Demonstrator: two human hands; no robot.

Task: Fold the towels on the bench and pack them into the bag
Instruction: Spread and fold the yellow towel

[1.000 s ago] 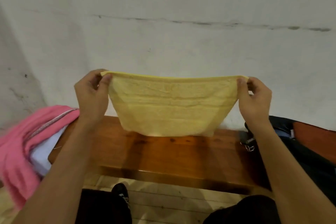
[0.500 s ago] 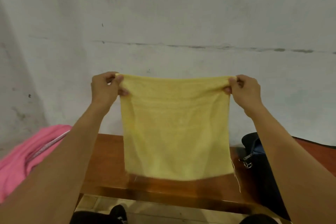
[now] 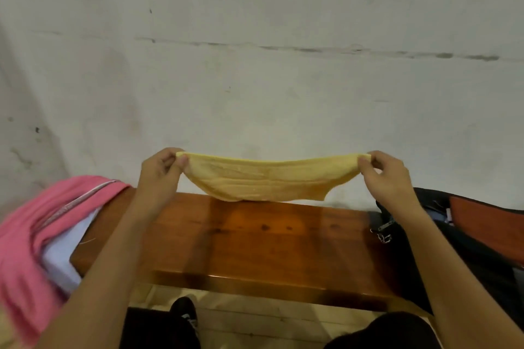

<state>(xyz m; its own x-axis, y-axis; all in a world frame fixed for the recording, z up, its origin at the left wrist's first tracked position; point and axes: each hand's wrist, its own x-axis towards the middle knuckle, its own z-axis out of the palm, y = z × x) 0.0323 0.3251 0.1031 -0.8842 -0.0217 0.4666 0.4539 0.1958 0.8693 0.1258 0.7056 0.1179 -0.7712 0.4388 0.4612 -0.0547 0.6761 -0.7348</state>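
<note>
Stained wall [image 3: 255, 79], black shoe [image 3: 184, 312]

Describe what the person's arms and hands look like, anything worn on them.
Both forearms are bare up to the frame's edge: no sleeves show. The left hand and right hand wear no gloves, and no rings, watch or bracelet can be seen on them.

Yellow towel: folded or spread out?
Cannot tell: the yellow towel hangs between left hand and right hand, pinched at both top corners.

**Both hands raised, pinching the cloth's corners**

The left hand [image 3: 159, 176] and the right hand [image 3: 388, 178] are held up at equal height, well apart. Each pinches a top corner of the yellow towel [image 3: 269, 178] between thumb and curled fingers; both forearms reach forward.
</note>
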